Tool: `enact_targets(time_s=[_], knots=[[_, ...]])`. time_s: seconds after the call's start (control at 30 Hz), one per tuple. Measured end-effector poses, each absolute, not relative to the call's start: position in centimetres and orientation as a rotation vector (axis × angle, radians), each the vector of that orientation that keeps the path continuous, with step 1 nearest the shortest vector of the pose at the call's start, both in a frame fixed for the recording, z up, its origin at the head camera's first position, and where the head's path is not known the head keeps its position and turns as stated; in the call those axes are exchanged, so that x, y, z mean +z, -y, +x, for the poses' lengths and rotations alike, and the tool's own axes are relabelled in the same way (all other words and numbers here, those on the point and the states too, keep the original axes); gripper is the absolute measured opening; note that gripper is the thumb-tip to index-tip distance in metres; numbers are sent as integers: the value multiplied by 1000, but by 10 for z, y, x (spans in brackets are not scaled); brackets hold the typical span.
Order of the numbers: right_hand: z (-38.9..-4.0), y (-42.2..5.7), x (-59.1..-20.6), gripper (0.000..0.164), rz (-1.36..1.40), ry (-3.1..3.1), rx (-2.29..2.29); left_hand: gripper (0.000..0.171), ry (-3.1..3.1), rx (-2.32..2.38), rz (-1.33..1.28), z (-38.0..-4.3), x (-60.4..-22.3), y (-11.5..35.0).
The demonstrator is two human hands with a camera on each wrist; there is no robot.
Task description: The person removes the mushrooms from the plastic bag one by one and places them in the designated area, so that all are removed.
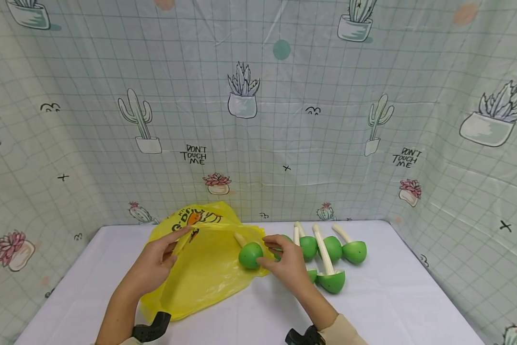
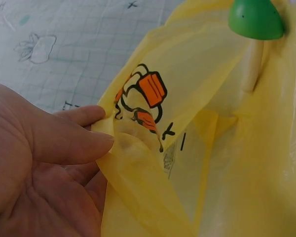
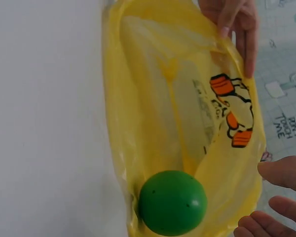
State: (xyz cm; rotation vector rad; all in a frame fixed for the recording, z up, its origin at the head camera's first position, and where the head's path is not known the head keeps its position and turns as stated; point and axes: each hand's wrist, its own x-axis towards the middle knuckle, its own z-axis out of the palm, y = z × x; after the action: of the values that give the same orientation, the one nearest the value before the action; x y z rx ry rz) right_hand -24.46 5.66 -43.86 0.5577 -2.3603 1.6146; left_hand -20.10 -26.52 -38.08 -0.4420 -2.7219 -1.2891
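Observation:
A yellow plastic bag with printed cartoon figures lies with its mouth spread. My left hand pinches the upper rim between thumb and fingers, as the left wrist view shows. Inside the mouth rests a toy mushroom with a domed green cap and a pale stem; the cap faces outward at the opening. Beside the bag's right edge is my right hand, thumb and fingers spread apart. In the right wrist view these fingers stand clear of the green cap.
Several more green-capped mushrooms with pale stems lie to the right of my right hand, some partly hidden behind it. A white-covered table carries everything. Behind it hangs a checked curtain with printed cactus pots.

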Motion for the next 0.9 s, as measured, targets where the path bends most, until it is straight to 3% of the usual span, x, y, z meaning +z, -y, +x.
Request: enact_targets(time_s=[0.9], knots=[[-262, -24, -463, 38, 551, 2342, 1385, 70, 2711, -1329, -436, -201, -381, 268]])
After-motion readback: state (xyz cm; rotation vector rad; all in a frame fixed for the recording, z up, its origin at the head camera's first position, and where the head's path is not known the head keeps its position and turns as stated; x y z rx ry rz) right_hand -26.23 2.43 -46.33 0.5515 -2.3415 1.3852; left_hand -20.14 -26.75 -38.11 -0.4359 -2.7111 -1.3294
